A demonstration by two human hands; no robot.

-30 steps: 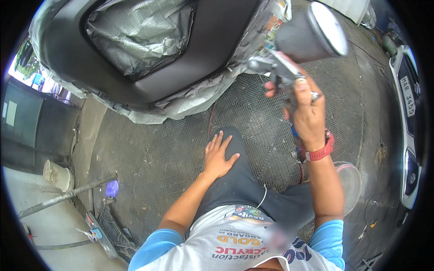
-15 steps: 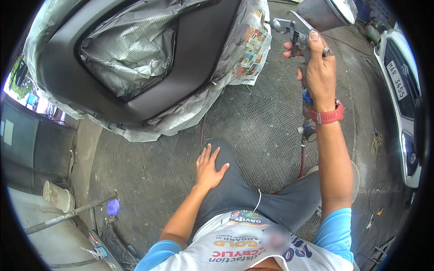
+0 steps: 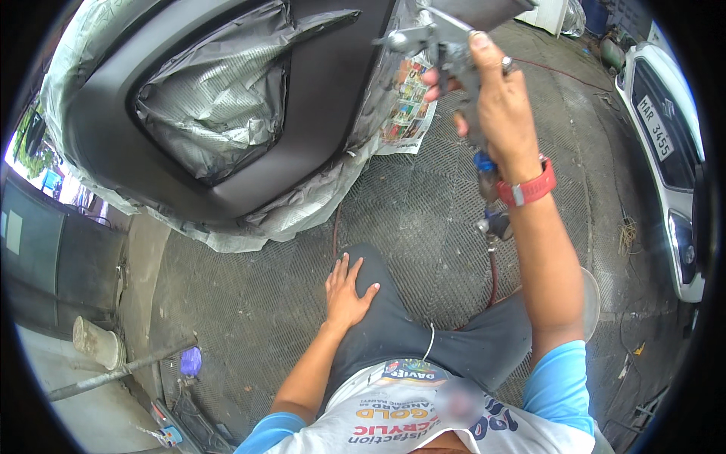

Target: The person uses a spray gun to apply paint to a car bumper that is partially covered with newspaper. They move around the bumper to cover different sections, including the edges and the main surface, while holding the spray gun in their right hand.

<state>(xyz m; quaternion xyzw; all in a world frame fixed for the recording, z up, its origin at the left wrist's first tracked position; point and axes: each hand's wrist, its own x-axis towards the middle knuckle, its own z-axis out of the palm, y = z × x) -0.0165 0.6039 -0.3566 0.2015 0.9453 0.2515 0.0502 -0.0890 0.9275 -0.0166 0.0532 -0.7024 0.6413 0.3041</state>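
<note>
My right hand (image 3: 501,113) is wrapped round a spray gun (image 3: 439,47), its nozzle end turned left towards a dark car body panel (image 3: 321,83). The cup on top of the gun is partly cut off by the upper edge. A blue fitting and an air hose (image 3: 494,276) hang below the grip. My left hand (image 3: 348,293) rests with spread fingers on my left thigh, near the knee, and holds nothing. Crumpled masking paper (image 3: 219,91) fills the panel's opening, and more newspaper (image 3: 401,125) wraps its outer edge.
A white car (image 3: 658,166) stands at the right. On the left are a dirty bucket (image 3: 98,342), a metal pipe (image 3: 132,365) and a purple object (image 3: 190,362). The hose runs over the textured floor (image 3: 423,212) beside my leg.
My right hand has moved left with the spray gun, nearer the dark panel. A flap of masking paper now sticks out over the panel's upper part. My left hand stays on the thigh.
</note>
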